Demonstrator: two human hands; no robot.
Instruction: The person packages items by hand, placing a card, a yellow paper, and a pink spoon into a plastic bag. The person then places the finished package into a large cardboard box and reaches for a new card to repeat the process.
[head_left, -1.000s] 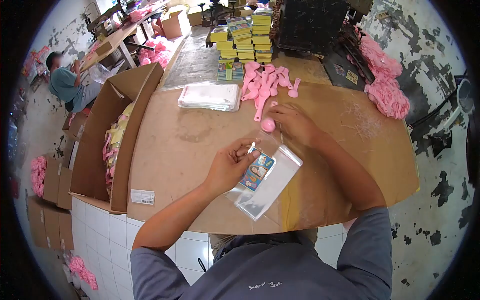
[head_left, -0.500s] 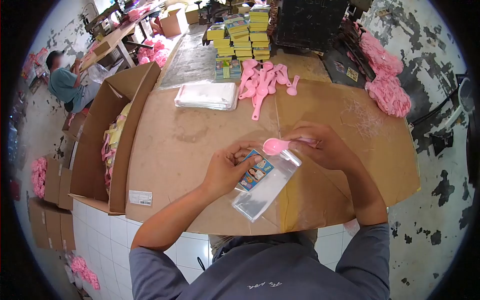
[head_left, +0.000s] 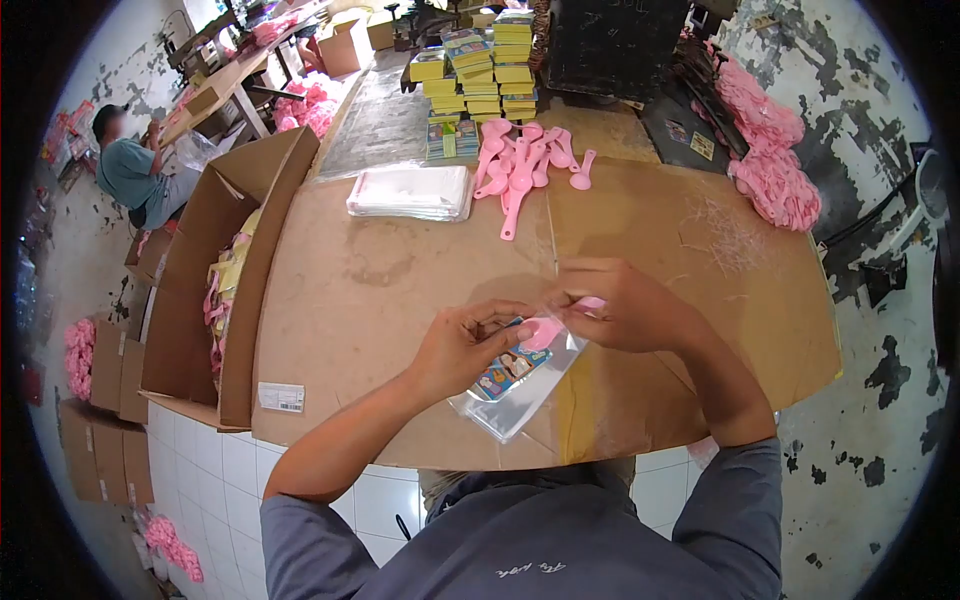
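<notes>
My left hand (head_left: pixel 465 348) pinches the mouth of a clear plastic bag (head_left: pixel 507 418) above the cardboard-covered table. A printed card (head_left: pixel 513 376) in blue with pictures shows through the bag. My right hand (head_left: pixel 625 308) is closed on the handle of a pink measuring spoon (head_left: pixel 541 332), whose bowl overlaps the card's upper end at the bag's mouth. The left thumb lies beside that bowl. Part of the handle is hidden behind the right fingers.
Ahead lie a pile of pink spoons (head_left: pixel 519 180), a stack of clear bags (head_left: pixel 410 192) and stacked cards (head_left: pixel 481 75). A large open carton (head_left: pixel 262 290) stands at left, with packed items inside. A person (head_left: pixel 135 165) sits farther back. Plastic scraps (head_left: pixel 722 235) lie at right.
My right hand has moved slightly left and down, bringing the spoon bowl over the card at the bag's mouth. The card sits lower in the bag.
</notes>
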